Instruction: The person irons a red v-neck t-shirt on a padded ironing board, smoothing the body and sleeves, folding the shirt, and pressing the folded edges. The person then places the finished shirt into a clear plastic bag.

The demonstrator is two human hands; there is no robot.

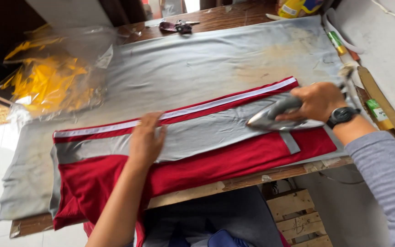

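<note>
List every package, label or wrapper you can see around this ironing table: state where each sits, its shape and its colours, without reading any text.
Clear plastic bag: far left corner of the table, crumpled, holding yellow fabric.
Yellow packet: far edge, upper right, partly cut off, yellow with blue.
Green label: on a wooden stick at the right edge, small rectangle, green and white.
Green-banded tube: right edge, slim, green and yellow.

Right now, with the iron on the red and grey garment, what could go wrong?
The left hand lies flat on the red and grey garment in line with the metal iron's tip; a slide that way could burn fingers. If the right hand lets the iron sit still, the fabric might scorch.
</note>
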